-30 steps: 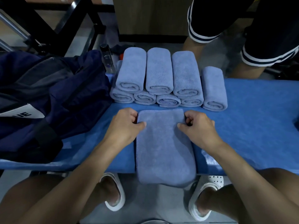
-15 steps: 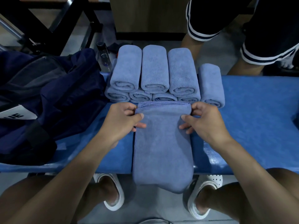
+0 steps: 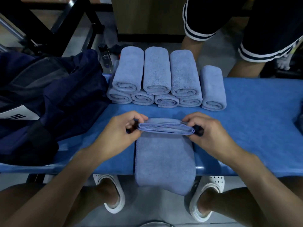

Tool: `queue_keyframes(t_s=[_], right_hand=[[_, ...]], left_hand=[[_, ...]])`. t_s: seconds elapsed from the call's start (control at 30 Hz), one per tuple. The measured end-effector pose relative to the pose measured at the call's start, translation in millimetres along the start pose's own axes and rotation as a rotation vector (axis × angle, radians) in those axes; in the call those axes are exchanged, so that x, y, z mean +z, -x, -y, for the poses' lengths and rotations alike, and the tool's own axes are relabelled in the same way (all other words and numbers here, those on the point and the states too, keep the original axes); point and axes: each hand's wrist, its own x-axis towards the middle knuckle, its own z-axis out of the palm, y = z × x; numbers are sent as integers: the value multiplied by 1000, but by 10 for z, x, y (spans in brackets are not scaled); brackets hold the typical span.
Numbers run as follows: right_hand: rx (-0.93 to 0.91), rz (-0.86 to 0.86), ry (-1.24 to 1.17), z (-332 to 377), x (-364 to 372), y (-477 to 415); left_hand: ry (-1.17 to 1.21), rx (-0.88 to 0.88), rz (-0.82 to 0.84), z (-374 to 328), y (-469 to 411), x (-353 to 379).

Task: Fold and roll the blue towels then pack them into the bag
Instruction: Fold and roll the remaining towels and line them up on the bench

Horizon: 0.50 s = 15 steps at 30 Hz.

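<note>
Towel (image 3: 164, 158) edge (far end) between both hands

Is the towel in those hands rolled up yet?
Barely started: the towel has its far end turned over, pinched by the left hand and right hand; the rest lies flat, hanging over the bench.

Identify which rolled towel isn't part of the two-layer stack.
The rightmost roll. It lies singly on the bench beside the stack, with nothing on top of it. The other rolls are piled in two layers.
</note>
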Motion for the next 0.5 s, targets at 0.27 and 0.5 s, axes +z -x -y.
queue_keyframes(t_s=[0.27,0.5], right_hand=[[-86,73,308,26,-30,109],[-140,73,481,40,-45,121]], left_hand=[[-246,220,41,69,39,13],[-351,264,66,167,23,10]])
